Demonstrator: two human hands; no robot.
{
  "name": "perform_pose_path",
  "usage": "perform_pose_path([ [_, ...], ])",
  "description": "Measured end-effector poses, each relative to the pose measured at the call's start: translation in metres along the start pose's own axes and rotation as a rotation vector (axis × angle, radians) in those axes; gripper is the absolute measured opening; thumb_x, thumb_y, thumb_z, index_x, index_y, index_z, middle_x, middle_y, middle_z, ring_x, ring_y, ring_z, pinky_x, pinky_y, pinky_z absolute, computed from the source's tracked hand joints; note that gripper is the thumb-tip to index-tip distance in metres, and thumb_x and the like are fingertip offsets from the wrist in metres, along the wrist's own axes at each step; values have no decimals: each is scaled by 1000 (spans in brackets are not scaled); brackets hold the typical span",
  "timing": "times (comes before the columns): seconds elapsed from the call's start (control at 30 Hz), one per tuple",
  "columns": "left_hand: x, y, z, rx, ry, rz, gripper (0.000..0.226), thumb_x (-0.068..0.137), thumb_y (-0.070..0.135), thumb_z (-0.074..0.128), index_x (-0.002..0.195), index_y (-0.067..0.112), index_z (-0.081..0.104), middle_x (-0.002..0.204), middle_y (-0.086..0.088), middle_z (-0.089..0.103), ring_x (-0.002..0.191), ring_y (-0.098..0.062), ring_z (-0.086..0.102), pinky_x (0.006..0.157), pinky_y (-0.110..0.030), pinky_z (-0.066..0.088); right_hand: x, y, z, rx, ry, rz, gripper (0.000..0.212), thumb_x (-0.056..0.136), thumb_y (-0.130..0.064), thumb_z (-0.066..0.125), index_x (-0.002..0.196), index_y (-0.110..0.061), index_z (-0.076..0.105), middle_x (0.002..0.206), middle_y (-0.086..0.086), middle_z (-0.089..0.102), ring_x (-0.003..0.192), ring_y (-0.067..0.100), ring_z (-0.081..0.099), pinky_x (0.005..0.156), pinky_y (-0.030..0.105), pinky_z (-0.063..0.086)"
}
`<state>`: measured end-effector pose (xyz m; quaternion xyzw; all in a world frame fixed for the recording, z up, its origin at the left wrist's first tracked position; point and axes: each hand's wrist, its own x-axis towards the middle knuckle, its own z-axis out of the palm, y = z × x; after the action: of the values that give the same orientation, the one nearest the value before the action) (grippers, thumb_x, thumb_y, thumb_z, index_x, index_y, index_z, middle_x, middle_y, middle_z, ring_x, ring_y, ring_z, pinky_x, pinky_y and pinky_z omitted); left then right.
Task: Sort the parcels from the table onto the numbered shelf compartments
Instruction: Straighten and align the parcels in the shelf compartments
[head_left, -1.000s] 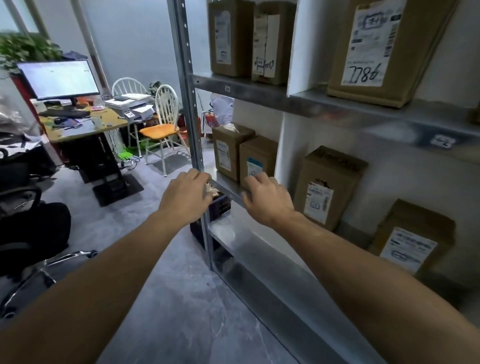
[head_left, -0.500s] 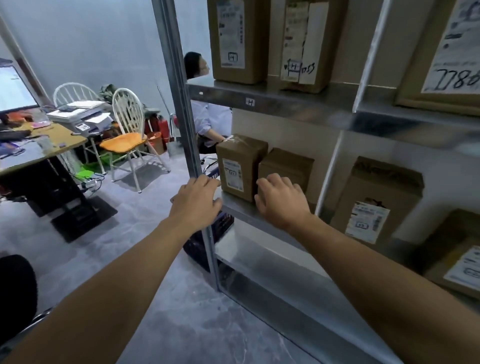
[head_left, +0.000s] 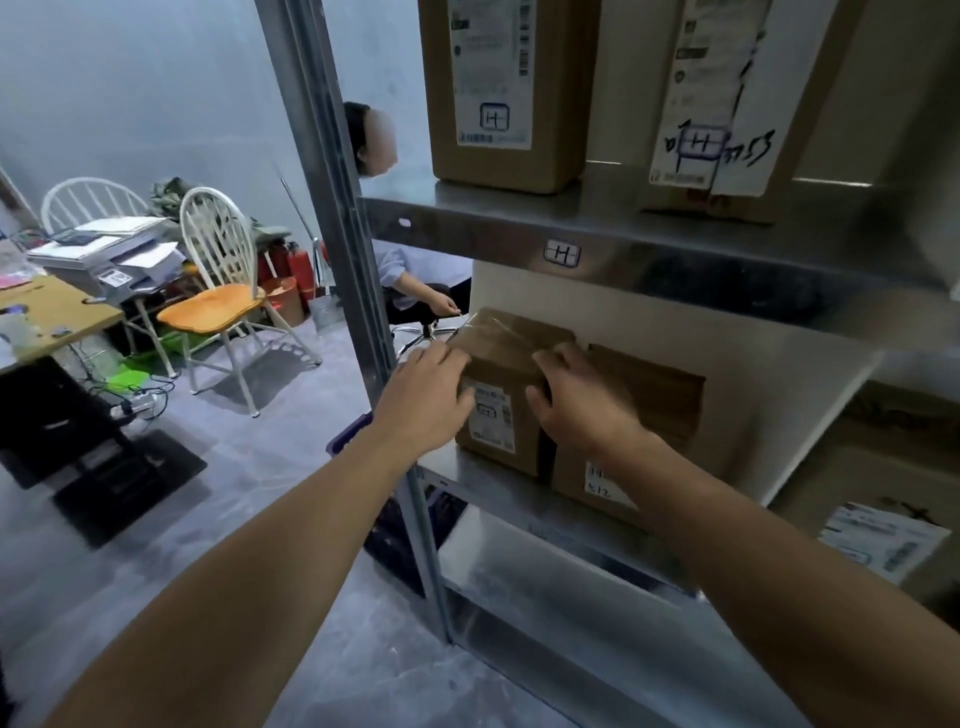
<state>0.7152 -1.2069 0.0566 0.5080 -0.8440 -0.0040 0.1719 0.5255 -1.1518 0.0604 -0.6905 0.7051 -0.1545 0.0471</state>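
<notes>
Both hands are on one cardboard parcel (head_left: 498, 395) standing at the left end of the middle shelf (head_left: 524, 499) of a metal shelving unit. The left hand (head_left: 426, 400) is pressed flat against the parcel's left face, fingers spread over its top left edge; the right hand (head_left: 582, 400) is set against its right side, fingers curled over the top right edge. The parcel is clasped between the two palms; neither hand is closed into a fist. The parcel's base appears to rest on the shelf near the front edge, though contact cannot be confirmed. A white shipping label (head_left: 491, 415) faces forward between the hands.

Just right of it, touching or nearly so, stands a second brown parcel (head_left: 644, 415) with handwriting on its lower front, partly hidden by the right forearm. Further right, beyond a white divider (head_left: 779, 415), a third parcel (head_left: 883, 499) with a white label sits in the adjoining compartment.

The upper shelf (head_left: 623, 244) carries a tag (head_left: 561, 253) marked "H" on its front edge. Two tall parcels stand on it: the left one (head_left: 504, 93) and the right one (head_left: 727, 104), both labelled "H".

The unit's front left upright (head_left: 332, 208) runs just beside the left hand. Behind it a seated person (head_left: 410, 270) is partly visible. Farther left stand a white chair with an orange seat (head_left: 223, 301) and a printer (head_left: 109, 254).
</notes>
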Motion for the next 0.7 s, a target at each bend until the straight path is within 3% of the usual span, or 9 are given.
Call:
perform_pose_path([
  [0.23,49,-11,19,-2,-58,121,48,90,30,56,136,22,50,139,-9,46,126,-36,42,104,-51,40,21,6,13,-9,-14,105,49,104,-43,45,149,-29,37,157,-3,32,145,26,30,119,50,25],
  [0.33,57,-19,26,-25,-34,214,44,87,24,60,129,14,58,134,-13,53,121,-41,48,101,-50,41,21,3,15,-24,-27,143,48,105,-43,43,151,-30,36,160,-3,29,148,26,26,120,48,20],
  [0.57,62,-35,29,-58,5,273,41,82,21,67,121,13,63,124,-14,59,113,-44,51,93,-52,44,23,4,18,-63,-34,159,49,105,-44,43,152,-34,35,164,-7,24,149,26,22,119,47,18],
  [0.7,63,-34,25,-75,-20,255,44,83,35,56,124,18,61,128,-10,57,118,-41,48,97,-50,42,20,4,15,-66,-20,142,51,103,-45,46,151,-32,37,164,-4,25,150,26,20,119,47,19],
])
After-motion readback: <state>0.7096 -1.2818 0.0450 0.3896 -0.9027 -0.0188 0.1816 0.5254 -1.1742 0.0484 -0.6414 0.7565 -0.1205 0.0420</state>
